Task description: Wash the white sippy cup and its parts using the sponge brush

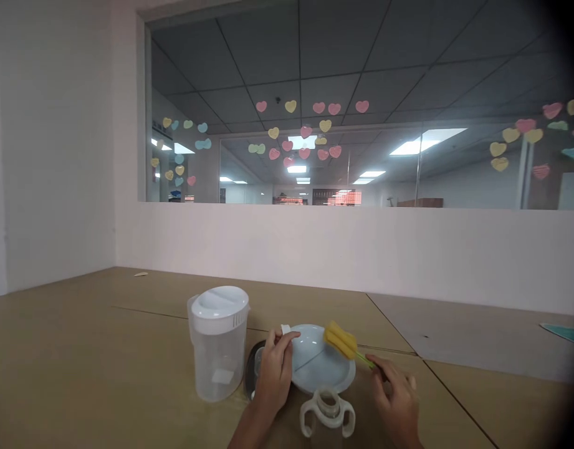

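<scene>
My right hand (pixel 396 396) is closed around the thin green handle of a yellow sponge brush (pixel 341 340), whose head is over the right side of a pale blue divided plate (pixel 321 371). My left hand (pixel 276 368) is at the plate's left rim, fingers bent over its edge; a small white piece (pixel 285 328) shows just beyond the fingertips. In front of the plate stands a clear bottle with a white two-handled ring (pixel 328 411), its mouth uncovered. Partly hidden behind my left wrist is a dark grey rounded object (pixel 249 374).
Left of my hands stands a translucent pitcher (pixel 220 362) with a white lid. The brown tabletop (pixel 104 355) has seams. A small pale scrap (pixel 141 274) lies near the far wall, and a teal item (pixel 567 333) at the right. Heart-shaped notes dot the window (pixel 310 75).
</scene>
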